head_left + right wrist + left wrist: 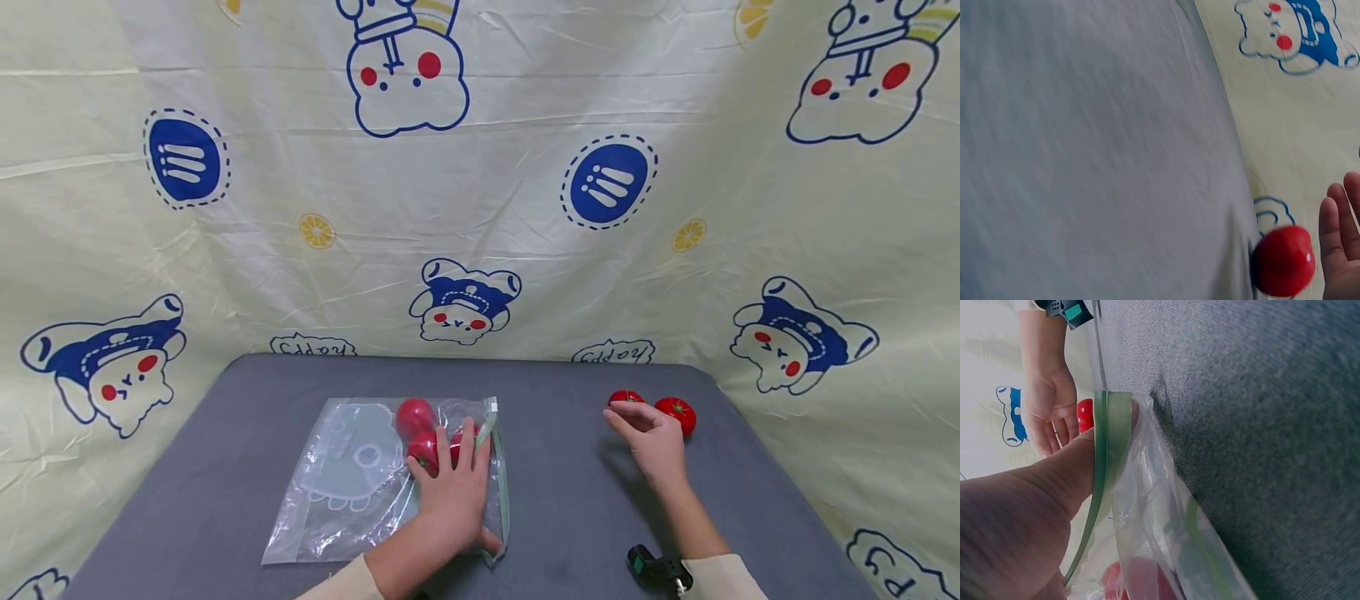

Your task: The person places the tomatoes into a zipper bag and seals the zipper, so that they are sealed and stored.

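Observation:
A clear zip bag [315, 533] lies flat on the table, a pale animal print on it and a green zip strip [1102, 462] along its mouth. Inside are red tomatoes [414, 417], partly covered by my left hand [453, 492]. That hand rests on the bag with its fingers straight and spread; its thumb passes behind the strip at the mouth. At the back right, my right hand [656, 442] hovers beside two tomatoes, one behind the fingertips [626, 396] and one to the right [677, 415]. In the right wrist view, a tomato [1283, 261] sits apart from the loosely extended fingers.
The grey table [555, 467] has its back edge against a pale printed cloth [525, 192] with blue cartoon animals. A black wrist device [660, 571] is strapped at the right wrist.

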`<move>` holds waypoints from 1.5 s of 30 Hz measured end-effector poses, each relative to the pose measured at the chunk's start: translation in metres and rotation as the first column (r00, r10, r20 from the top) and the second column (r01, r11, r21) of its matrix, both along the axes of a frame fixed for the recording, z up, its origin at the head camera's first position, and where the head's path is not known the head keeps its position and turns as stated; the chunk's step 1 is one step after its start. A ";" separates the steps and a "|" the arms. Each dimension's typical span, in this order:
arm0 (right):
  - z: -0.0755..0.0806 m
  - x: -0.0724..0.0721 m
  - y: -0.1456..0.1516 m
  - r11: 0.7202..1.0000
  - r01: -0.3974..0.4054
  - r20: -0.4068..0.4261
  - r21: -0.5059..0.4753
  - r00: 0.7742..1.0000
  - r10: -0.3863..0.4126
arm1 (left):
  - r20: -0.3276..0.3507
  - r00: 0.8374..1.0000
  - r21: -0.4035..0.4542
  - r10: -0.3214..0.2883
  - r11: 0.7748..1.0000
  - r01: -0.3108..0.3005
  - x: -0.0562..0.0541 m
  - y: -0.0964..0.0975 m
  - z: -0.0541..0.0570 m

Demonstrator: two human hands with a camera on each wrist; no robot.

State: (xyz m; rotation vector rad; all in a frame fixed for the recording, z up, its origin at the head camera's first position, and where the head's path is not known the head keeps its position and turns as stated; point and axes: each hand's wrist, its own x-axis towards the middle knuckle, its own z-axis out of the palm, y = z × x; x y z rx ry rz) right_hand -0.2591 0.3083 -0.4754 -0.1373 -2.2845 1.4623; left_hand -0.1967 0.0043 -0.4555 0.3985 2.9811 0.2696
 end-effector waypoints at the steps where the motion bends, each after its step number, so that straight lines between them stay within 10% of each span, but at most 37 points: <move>1: 0.001 -0.001 0.004 1.000 0.020 -0.005 0.006 1.000 -0.020 | 0.000 1.000 0.001 0.000 1.000 0.000 0.000 0.000 0.000; 22: -0.004 -0.020 0.067 0.941 0.317 -0.102 0.116 0.947 -0.306 | 0.007 1.000 0.006 0.002 1.000 -0.002 -0.001 0.000 -0.001; 45: -0.017 -0.029 0.099 0.955 0.196 0.256 0.225 0.933 -0.252 | 0.001 1.000 -0.002 0.005 1.000 -0.005 0.000 -0.001 -0.001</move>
